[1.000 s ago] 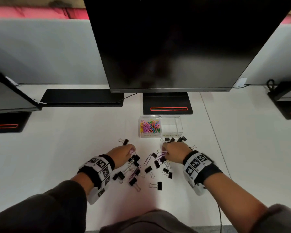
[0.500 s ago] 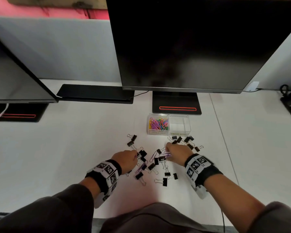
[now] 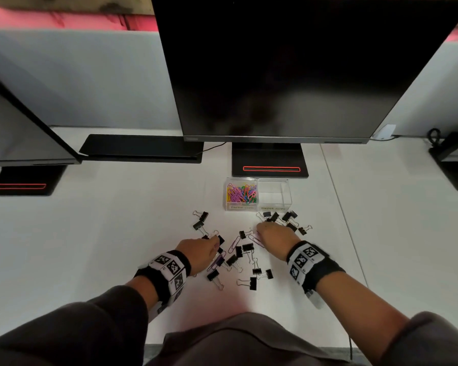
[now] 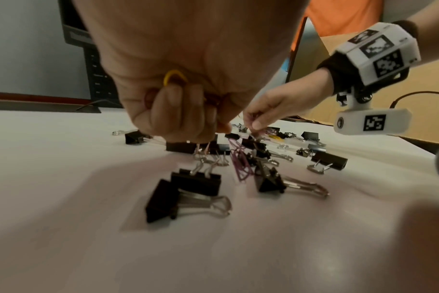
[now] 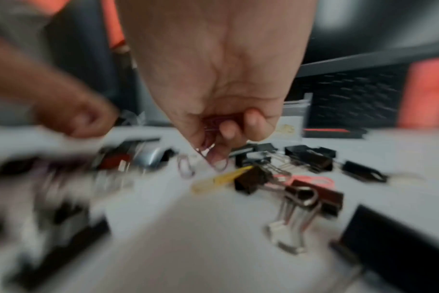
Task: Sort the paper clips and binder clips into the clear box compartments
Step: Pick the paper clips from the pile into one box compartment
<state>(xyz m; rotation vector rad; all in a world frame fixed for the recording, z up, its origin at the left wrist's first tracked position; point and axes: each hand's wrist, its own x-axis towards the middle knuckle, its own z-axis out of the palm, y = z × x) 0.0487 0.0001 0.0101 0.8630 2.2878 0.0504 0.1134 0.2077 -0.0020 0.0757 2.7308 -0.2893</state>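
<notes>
Still both hands (image 3: 275,237) among binder clips (image 3: 250,282).

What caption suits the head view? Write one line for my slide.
Both hands gather paper clips from scattered binder clips; the clear box holds only paper clips.

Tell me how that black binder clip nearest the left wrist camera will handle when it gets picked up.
The black binder clip lies flat on the white desk on one face, so it probably won't roll. Its folded metal body looks stiff, likely keeping shape under a pinch. The wire handles stick out and may swing or snag neighbouring clips when lifted.
</notes>
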